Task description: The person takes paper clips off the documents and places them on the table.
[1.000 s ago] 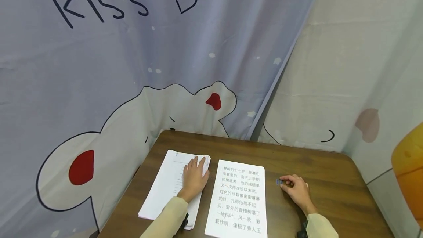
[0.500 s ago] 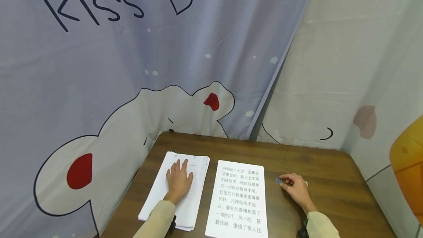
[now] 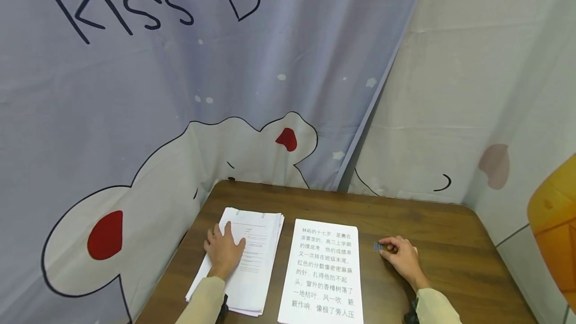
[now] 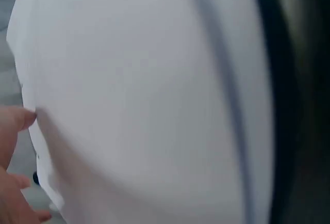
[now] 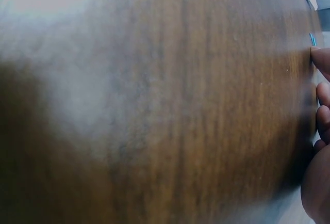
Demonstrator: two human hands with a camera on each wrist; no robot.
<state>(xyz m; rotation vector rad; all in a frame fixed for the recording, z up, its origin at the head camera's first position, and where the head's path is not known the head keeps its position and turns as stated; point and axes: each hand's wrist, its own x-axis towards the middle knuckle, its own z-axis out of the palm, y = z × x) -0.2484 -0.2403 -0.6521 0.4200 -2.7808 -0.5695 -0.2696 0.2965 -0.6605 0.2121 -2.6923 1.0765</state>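
My left hand (image 3: 223,253) lies with spread fingers over the left part of a stack of printed paper sheets (image 3: 254,264). In the left wrist view, fingertips (image 4: 26,118) meet the edge of a white sheet (image 4: 129,79). Two small paper clips sit on the stack's top edge, one of them a right clip (image 3: 264,215). My right hand (image 3: 405,260) rests on the table with loosely curled fingers, thumb and index tips apart. Right at those tips lie small blue paper clips (image 3: 376,246); one blue clip (image 5: 312,39) also shows beyond a fingertip in the right wrist view.
A white page with large printed characters (image 3: 323,269) lies between the hands on the brown wooden table (image 3: 337,206). Behind the table hangs a printed curtain (image 3: 252,79), with another pale curtain (image 3: 450,89) on the right.
My left hand has slid leftward across the paper stack from its upper right part, uncovering the printed text and the top right clip. My right hand stays by the blue clips.
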